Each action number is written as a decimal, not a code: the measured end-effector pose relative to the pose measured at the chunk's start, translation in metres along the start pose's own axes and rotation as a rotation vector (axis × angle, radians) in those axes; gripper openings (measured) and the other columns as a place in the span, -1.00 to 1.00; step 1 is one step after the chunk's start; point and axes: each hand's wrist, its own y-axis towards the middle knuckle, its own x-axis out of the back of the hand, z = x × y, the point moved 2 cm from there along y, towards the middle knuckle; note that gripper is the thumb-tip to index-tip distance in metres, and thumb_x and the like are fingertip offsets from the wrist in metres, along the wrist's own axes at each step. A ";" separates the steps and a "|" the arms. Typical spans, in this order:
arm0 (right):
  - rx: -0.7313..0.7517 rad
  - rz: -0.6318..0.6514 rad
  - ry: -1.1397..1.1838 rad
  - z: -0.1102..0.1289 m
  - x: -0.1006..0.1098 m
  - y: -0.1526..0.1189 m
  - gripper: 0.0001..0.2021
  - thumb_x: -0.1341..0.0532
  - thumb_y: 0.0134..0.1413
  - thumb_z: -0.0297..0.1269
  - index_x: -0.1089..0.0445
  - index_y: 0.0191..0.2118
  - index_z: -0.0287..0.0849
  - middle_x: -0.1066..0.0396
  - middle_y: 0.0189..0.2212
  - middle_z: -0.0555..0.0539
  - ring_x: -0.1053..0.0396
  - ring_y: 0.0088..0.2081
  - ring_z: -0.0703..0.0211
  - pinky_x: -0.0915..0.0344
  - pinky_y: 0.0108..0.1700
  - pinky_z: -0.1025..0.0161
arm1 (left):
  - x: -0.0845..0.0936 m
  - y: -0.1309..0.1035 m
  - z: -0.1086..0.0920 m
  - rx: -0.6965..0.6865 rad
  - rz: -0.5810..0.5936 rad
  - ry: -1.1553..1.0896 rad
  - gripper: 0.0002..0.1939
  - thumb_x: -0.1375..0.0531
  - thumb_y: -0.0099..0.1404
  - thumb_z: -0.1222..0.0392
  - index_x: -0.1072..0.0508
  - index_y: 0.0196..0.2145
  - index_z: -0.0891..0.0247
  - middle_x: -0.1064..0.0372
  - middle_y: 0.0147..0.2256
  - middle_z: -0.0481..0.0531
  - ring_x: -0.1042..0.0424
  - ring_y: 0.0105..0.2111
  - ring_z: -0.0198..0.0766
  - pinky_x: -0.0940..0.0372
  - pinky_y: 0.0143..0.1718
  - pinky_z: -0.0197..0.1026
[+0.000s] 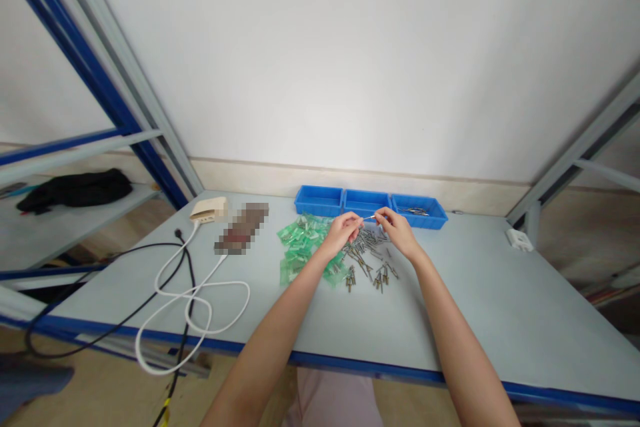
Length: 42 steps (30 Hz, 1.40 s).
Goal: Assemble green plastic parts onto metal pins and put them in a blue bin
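Observation:
My left hand and my right hand meet above the middle of the table. Between their fingertips runs a thin metal pin, pinched at one end by each hand. Below lie many loose metal pins, with smaller clusters nearer the front. Green plastic bags are heaped to the left, partly behind my left hand and forearm. Behind my hands stand three joined blue trays; the right-hand tray holds several metal pieces.
A cream box and a pixelated object sit at the left with white and black cables. A white socket block is at the right. The blue table edge runs in front.

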 end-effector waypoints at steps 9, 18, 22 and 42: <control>0.014 0.040 -0.094 0.008 0.003 -0.002 -0.58 0.05 0.15 -0.03 -0.25 -0.58 -0.18 -0.22 -0.64 0.04 -0.15 -0.53 0.28 -0.03 -0.43 0.34 | 0.002 0.001 0.001 -0.003 0.007 0.001 -0.60 -0.05 0.21 -0.10 -0.27 -0.55 0.31 -0.11 -0.70 -0.15 -0.10 -0.71 -0.47 -0.02 -0.66 -0.38; 0.008 0.021 -0.057 0.002 0.002 -0.001 -0.64 -0.01 0.11 -0.03 -0.36 -0.44 -0.19 -0.35 -0.54 0.02 -0.21 -0.50 0.26 -0.10 -0.39 0.34 | 0.001 0.002 0.002 0.005 -0.008 0.005 -0.61 -0.07 0.18 -0.13 -0.29 -0.49 0.30 -0.12 -0.69 -0.16 -0.09 -0.71 -0.48 -0.02 -0.67 -0.39; 0.002 0.051 -0.065 0.001 0.002 0.000 -0.60 0.02 0.12 -0.03 -0.33 -0.53 -0.19 -0.32 -0.59 0.02 -0.20 -0.51 0.27 -0.08 -0.40 0.33 | 0.001 0.002 0.002 0.014 -0.010 0.007 -0.59 -0.05 0.19 -0.14 -0.27 -0.53 0.30 -0.11 -0.70 -0.15 -0.09 -0.72 -0.48 -0.02 -0.67 -0.38; -0.357 -0.497 0.033 -0.065 0.034 0.002 -0.46 0.05 0.03 0.13 -0.44 -0.37 -0.27 -0.44 -0.47 -0.15 -0.26 -0.51 0.18 -0.15 -0.39 0.28 | 0.001 0.002 0.008 0.051 -0.027 -0.050 -0.56 -0.02 0.19 -0.20 -0.24 -0.49 0.28 -0.11 -0.71 -0.18 -0.08 -0.74 -0.48 0.00 -0.71 -0.40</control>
